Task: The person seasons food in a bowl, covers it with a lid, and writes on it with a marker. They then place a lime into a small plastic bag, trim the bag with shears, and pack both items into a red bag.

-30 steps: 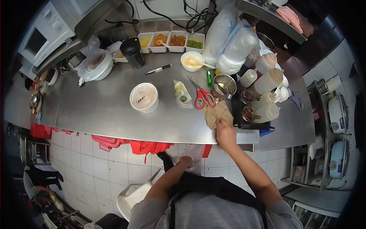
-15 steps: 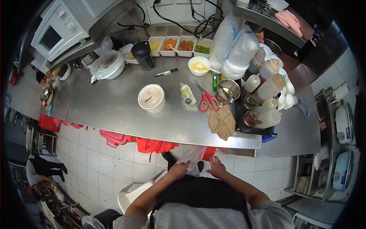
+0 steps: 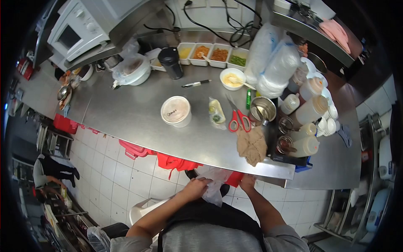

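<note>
My left hand (image 3: 195,188) is closed on a clear plastic bag (image 3: 215,187) that hangs just off the counter's front edge. My right hand (image 3: 247,183) is at the counter edge, beside something red (image 3: 234,179); its fingertips are partly hidden there. On the steel counter stand a lidded white tub (image 3: 176,112) with writing on the lid, a small bagged item (image 3: 216,114), red-handled scissors (image 3: 239,122) and a crumpled brown cloth (image 3: 251,145).
Food trays (image 3: 219,56), a black cup (image 3: 170,63) and a white bowl (image 3: 232,79) stand along the back. Squeeze bottles (image 3: 305,146) fill a black crate at the right. A person (image 3: 52,172) stands at the far left. A white chair (image 3: 145,209) is below.
My right hand has moved out to the right and up to the counter edge, beside the red item. The bag now hangs from my left hand. The whole view has shifted slightly.
</note>
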### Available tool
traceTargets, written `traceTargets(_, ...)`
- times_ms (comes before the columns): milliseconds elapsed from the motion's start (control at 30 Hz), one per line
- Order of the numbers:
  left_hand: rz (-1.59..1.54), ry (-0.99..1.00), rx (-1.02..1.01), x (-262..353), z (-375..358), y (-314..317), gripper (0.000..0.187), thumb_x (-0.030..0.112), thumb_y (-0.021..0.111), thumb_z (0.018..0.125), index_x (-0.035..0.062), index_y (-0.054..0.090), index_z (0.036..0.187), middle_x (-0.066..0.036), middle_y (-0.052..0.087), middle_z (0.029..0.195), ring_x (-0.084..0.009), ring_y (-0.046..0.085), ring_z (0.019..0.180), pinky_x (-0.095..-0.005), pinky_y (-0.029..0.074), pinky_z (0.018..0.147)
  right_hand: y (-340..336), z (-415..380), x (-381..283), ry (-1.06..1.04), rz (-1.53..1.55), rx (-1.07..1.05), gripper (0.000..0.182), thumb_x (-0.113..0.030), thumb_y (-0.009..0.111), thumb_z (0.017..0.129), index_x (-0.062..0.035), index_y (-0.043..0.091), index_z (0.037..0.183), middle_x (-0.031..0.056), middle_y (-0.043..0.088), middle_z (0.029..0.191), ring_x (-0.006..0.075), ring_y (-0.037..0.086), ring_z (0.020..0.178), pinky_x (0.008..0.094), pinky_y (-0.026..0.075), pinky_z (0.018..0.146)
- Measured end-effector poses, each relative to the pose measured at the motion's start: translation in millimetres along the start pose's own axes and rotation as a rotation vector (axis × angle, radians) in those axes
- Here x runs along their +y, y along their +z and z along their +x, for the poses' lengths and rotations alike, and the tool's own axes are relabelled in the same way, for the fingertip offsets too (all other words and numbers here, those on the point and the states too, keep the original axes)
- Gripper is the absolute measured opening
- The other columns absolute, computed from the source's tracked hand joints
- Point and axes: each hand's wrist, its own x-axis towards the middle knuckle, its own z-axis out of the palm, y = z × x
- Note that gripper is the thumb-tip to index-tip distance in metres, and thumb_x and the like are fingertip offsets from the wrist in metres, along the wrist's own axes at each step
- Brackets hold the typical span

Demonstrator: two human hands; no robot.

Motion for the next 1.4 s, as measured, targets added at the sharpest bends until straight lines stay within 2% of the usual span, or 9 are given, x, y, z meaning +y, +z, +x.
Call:
traceTargets(167, 0.024, -0.036, -0.128, 2, -3, 9, 0.037, 0.014, 0.055, 0.083, 0.0091, 0.053, 0.120, -0.015, 0.061, 0.103, -0.0325, 0.060, 0.097, -0.0444, 0.047, 0.086, 24, -22, -32, 0.548, 0.517, 0.247, 0.077, -0.034, 0.080, 0.062, 0.0037, 0.049, 0.122, 0.0247, 0.055, 0.116, 0.0383, 0.049, 0.114, 0.0481, 0.040, 0.094)
traceTargets(300, 0.024, -0.059, -0.168, 1, -3, 15, 0.040, 0.014, 0.054, 0.083, 0.0115, 0.051, 0.122, -0.014, 0.061, 0.108, -0.0303, 0.059, 0.102, -0.0452, 0.045, 0.088, 80, 8, 7, 0.403, 1.001, 0.127, 0.036, -0.024, 0.082, 0.065, 0.0011, 0.067, 0.086, 0.0123, 0.066, 0.080, 0.0264, 0.062, 0.073, 0.0365, 0.049, 0.070)
traceTargets(633, -0.021, -0.073, -0.043, -12, 0, 17, 0.034, 0.010, 0.056, 0.080, 0.0061, 0.057, 0.114, -0.019, 0.063, 0.099, -0.0370, 0.061, 0.091, -0.0448, 0.049, 0.084, -2, -37, 23, 0.400, 1.039, -0.408, 0.032, -0.031, 0.065, 0.084, -0.0031, 0.063, 0.101, 0.0058, 0.064, 0.086, 0.0179, 0.061, 0.076, 0.0333, 0.048, 0.061)
traceTargets(800, 0.124, -0.153, -0.103, 7, 8, 19, 0.061, 0.020, 0.064, 0.080, 0.0105, 0.039, 0.134, -0.018, 0.035, 0.133, -0.0361, 0.041, 0.120, -0.0489, 0.037, 0.098, -48, -61, 14, 0.499, 1.079, -0.371, 0.026, -0.027, 0.062, 0.087, -0.0038, 0.063, 0.099, 0.0037, 0.064, 0.089, 0.0173, 0.063, 0.084, 0.0351, 0.050, 0.068)
traceTargets(900, -0.043, 0.168, -0.068, 39, 24, 22, 0.069, 0.023, 0.066, 0.080, 0.0080, 0.033, 0.138, -0.019, 0.030, 0.135, -0.0381, 0.030, 0.127, -0.0493, 0.029, 0.104, -91, -56, -19, 0.576, 1.602, -0.385, 0.021, -0.026, 0.060, 0.089, -0.0068, 0.061, 0.095, 0.0029, 0.064, 0.087, 0.0186, 0.064, 0.083, 0.0365, 0.051, 0.068)
traceTargets(1033, -0.229, 0.071, -0.065, 47, 41, 57, 0.065, 0.021, 0.068, 0.079, 0.0026, 0.040, 0.134, -0.025, 0.047, 0.127, -0.0372, 0.056, 0.106, -0.0405, 0.048, 0.089, -100, -48, -39, 0.449, 1.874, -0.468, 0.018, -0.027, 0.059, 0.090, -0.0093, 0.058, 0.093, 0.0053, 0.062, 0.091, 0.0208, 0.063, 0.085, 0.0383, 0.052, 0.069)
traceTargets(1067, -0.184, 0.221, 0.181, 30, 49, 70, 0.043, 0.012, 0.065, 0.081, 0.0002, 0.055, 0.120, -0.024, 0.061, 0.107, -0.0354, 0.064, 0.087, -0.0359, 0.053, 0.076, -106, -50, -44, 0.438, 1.899, -0.471, 0.018, -0.027, 0.059, 0.090, -0.0091, 0.058, 0.093, 0.0055, 0.061, 0.092, 0.0208, 0.063, 0.085, 0.0380, 0.052, 0.069)
traceTargets(1200, -0.481, -0.039, 0.279, 44, 37, 3, 0.013, 0.008, 0.064, 0.079, 0.0014, 0.068, 0.090, -0.015, 0.066, 0.080, -0.0316, 0.065, 0.073, -0.0354, 0.051, 0.066, -137, -65, -61, 0.592, 1.719, -0.331, 0.018, -0.023, 0.060, 0.089, -0.0057, 0.057, 0.086, 0.0062, 0.058, 0.094, 0.0211, 0.061, 0.083, 0.0356, 0.049, 0.069)
traceTargets(1400, -0.594, -0.115, 0.332, 38, -15, -87, 0.017, 0.010, 0.077, 0.073, -0.0017, 0.067, 0.080, -0.006, 0.062, 0.072, -0.0107, 0.058, 0.066, -0.0245, 0.046, 0.062, -189, -80, -109, -0.480, 0.690, 0.465, 0.024, -0.015, 0.068, 0.080, -0.0015, 0.059, 0.098, 0.0108, 0.056, 0.090, 0.0288, 0.055, 0.082, 0.0374, 0.046, 0.075)
